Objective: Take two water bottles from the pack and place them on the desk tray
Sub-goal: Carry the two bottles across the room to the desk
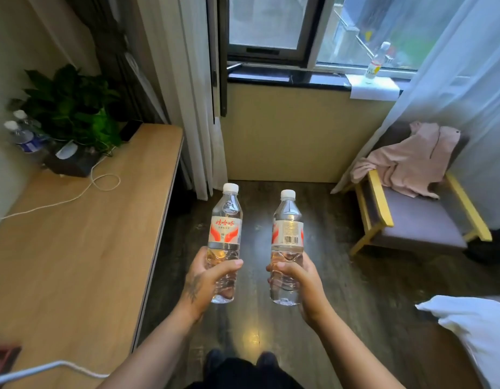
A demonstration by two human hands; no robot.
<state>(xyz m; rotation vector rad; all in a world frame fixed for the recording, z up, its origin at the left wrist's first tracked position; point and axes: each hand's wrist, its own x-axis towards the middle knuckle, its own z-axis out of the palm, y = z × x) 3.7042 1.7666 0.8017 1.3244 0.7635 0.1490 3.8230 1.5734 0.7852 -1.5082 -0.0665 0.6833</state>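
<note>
I hold two clear water bottles upright over the dark floor, each with a white cap and a red and white label. My left hand (208,279) grips the lower half of the left bottle (225,228). My right hand (295,279) grips the lower half of the right bottle (287,231), whose barcode faces me. The wooden desk (83,248) runs along the left, beside my left arm. A dark tray-like box (72,164) sits at the desk's far end. No bottle pack is in view.
Two blue-labelled bottles (25,134) and a leafy plant (74,108) stand at the desk's far corner, with a white cable (74,196) trailing across the top. An armchair (411,214) with a pink garment stands right. A bottle (376,61) rests on the windowsill. White bedding (473,329) lies at lower right.
</note>
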